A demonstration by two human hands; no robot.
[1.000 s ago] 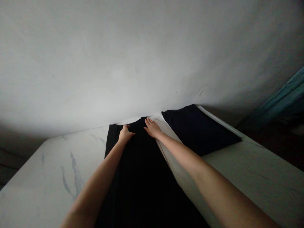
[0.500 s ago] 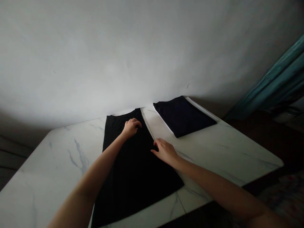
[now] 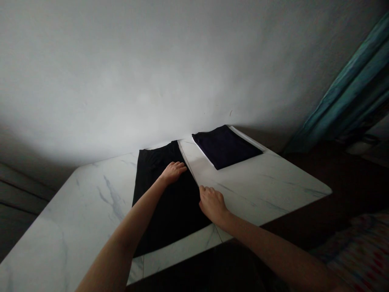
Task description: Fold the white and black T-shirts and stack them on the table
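Spread across a white marbled table is a black garment [image 3: 179,217], skirt-shaped, narrower at the wall end and wider toward the near edge. My left hand [image 3: 174,172] lies on its upper part, fingers stretched to the right and resting on the cloth. At the garment's right edge, my right hand [image 3: 212,202] has its fingers curled closed on the fabric; the fingertips are hidden. Further right, near the wall, rests a folded dark navy garment [image 3: 226,147] with white showing along two sides.
The table [image 3: 88,211] stands against a pale wall [image 3: 152,81]. Teal curtains [image 3: 343,89] hang at the right. A patterned cloth [image 3: 361,247] is in the lower right corner, beyond the table's edge.
My right hand has closed on the garment's right edge. My left hand has slid a little right and nearer. The view has shifted, and the garment's near hem lies further from the table's front edge.
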